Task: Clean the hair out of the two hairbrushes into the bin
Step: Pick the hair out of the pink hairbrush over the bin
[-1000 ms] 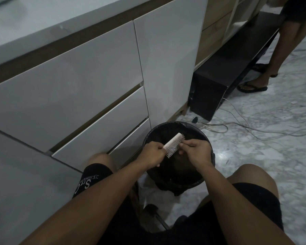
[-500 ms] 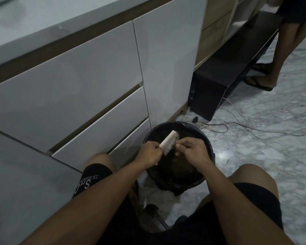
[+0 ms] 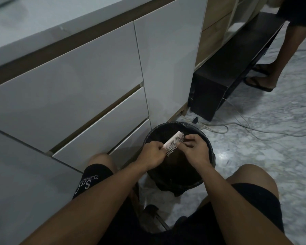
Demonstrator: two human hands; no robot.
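A pale pink hairbrush (image 3: 173, 141) is held over the round black bin (image 3: 208, 144), bristles facing down and to the right. My left hand (image 3: 153, 153) grips its handle. My right hand (image 3: 195, 149) has its fingers curled at the bristles near the brush's far end, pinching at them; the hair itself is too dark to make out. The bin is lined with a black bag and stands between my knees on the floor. Only one hairbrush is in view.
White drawers and a cabinet door (image 3: 166, 59) stand close on the left, against the bin. A low black bench (image 3: 224, 80) lies beyond. Loose cables (image 3: 237, 129) trail over the marble floor. Another person's leg and sandal (image 3: 261, 82) are at the far right.
The brush has tipped slightly and my right hand has slid along the bristles toward the brush's far end. The other person's feet have shifted at the right.
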